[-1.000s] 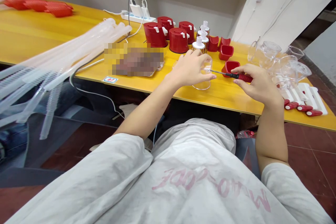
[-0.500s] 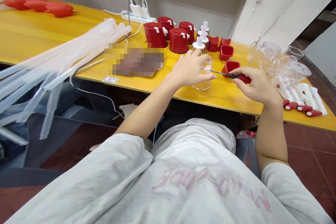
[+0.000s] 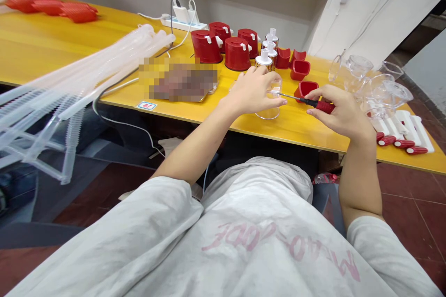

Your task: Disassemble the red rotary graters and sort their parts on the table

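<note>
My left hand (image 3: 251,90) is wrapped over a clear plastic cup-like part (image 3: 268,113) lying near the table's front edge; much of the part is hidden under the palm. Gripped in my right hand (image 3: 343,110) is a screwdriver (image 3: 324,107) with a red and black handle. Its thin shaft points left, and the tip meets the clear part beside my left thumb. Just behind the shaft sits a small red square cup (image 3: 308,88). White-topped cylinders (image 3: 264,57) stand right behind my left hand.
Red rounded housings (image 3: 237,53) stand at the back. Clear plastic funnels (image 3: 381,90) and white handles with red ends (image 3: 406,132) lie at right. Translucent corrugated tubes (image 3: 87,69) overhang the left front edge. A power strip (image 3: 184,23) trails cables across the yellow table (image 3: 121,41).
The fingers of my right hand have shifted slightly on the screwdriver handle. My left hand and the clear part stay in place. At left, the hanging tube ends have moved.
</note>
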A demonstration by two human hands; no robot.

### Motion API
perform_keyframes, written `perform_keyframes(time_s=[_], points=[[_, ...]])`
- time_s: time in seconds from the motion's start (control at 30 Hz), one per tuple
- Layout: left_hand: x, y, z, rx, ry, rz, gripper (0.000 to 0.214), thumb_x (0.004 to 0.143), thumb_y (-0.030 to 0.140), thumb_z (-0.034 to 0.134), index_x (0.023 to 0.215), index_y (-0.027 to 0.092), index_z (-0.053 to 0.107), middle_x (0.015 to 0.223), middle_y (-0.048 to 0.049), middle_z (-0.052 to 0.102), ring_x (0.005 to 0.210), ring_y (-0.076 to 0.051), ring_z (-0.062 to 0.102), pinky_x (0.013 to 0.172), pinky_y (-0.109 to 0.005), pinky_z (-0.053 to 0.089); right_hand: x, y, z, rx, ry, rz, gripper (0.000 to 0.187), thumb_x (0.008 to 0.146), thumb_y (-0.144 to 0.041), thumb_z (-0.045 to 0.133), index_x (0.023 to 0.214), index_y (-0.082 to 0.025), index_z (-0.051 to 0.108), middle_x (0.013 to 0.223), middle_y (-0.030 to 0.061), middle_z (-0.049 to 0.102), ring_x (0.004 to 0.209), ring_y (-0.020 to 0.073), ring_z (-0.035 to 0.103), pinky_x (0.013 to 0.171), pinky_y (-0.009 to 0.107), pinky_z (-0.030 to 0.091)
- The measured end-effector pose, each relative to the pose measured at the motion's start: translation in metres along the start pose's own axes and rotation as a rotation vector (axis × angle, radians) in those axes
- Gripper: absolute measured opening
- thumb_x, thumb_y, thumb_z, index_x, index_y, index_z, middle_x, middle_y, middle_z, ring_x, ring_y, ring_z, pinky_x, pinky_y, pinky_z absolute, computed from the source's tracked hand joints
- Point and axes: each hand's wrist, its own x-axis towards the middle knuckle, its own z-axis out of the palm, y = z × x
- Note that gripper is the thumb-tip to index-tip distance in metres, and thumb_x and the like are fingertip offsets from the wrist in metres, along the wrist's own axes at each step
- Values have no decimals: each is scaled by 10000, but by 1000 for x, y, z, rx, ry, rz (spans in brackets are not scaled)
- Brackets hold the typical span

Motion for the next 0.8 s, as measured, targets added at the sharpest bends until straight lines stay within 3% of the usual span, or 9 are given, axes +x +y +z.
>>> perform_keyframes(time_s=[0.17,0.27,0.43,0.8], points=[[0,0,-1,3,-10,-7,696,1047,608,961,1653,286,845,1658,-197,782,1553,-540,712,1379,-735,545,-1,2,4,-4,20,80,293,1151,-404,834,1411,-328,947,1338,101,980,1172,383,912,1082,605,784],[0,-1,0,-9,-9,-3,692,1047,614,961,1650,295,843,1656,-192,784,1556,-543,709,1381,-744,542,0,3,4,-26,43,64,271,1131,-361,829,1368,-325,955,1316,105,978,1123,378,905,1048,608,784],[1,-2,0,-1,-6,1,683,1043,609,964,1638,295,842,1663,-191,784,1549,-536,711,1381,-744,545,1,1,2,-37,50,7,265,1068,-302,900,1324,-354,949,1291,110,947,1160,395,885,1045,620,782],[0,2,-2,1,-9,-3,670,1043,588,962,1630,284,851,1646,-194,790,1539,-538,722,1361,-736,561,2,-1,6,-122,14,4,219,1113,-298,843,1295,-319,963,1239,112,938,1110,383,875,1095,616,736]])
